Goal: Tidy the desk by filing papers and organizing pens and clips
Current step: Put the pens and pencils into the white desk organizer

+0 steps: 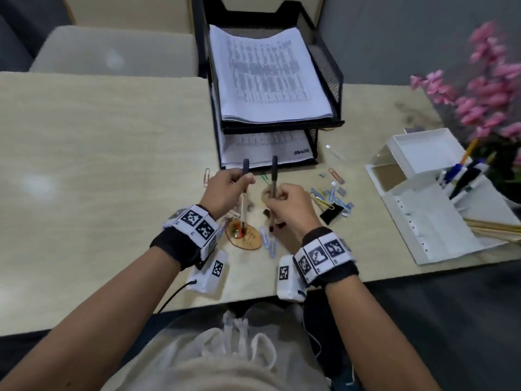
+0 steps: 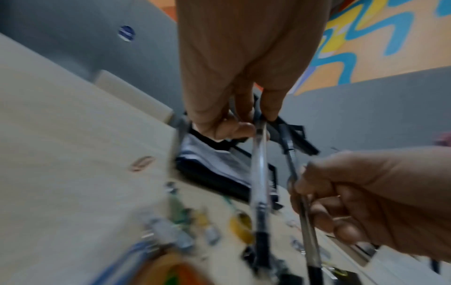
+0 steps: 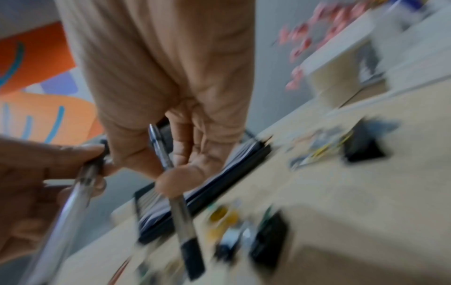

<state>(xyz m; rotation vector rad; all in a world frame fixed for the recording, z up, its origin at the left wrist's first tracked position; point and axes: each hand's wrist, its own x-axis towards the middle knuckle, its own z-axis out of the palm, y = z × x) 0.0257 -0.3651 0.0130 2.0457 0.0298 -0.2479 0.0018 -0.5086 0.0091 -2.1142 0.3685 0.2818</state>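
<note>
Each hand holds one clear pen with a black cap, upright above the desk middle. My left hand (image 1: pixel 225 190) pinches the left pen (image 1: pixel 244 198), seen in the left wrist view as a left pen (image 2: pixel 260 173) under my left hand (image 2: pixel 244 123). My right hand (image 1: pixel 287 204) grips the right pen (image 1: pixel 274 176); the right wrist view shows this right pen (image 3: pixel 179 196) held between thumb and fingers of my right hand (image 3: pixel 180 164). Loose paper clips (image 1: pixel 332 193) and a black binder clip (image 1: pixel 334 213) lie to the right. Printed papers (image 1: pixel 267 77) fill the black mesh tray (image 1: pixel 329 69).
A white desk organizer (image 1: pixel 428 198) with pens in a slot (image 1: pixel 462 173) stands at the right, pink flowers (image 1: pixel 485 88) behind it. A wooden oval tag (image 1: pixel 248 235) and blue clips (image 1: pixel 267 241) lie under the hands. A pink clip (image 1: pixel 207 176) lies left of the tray.
</note>
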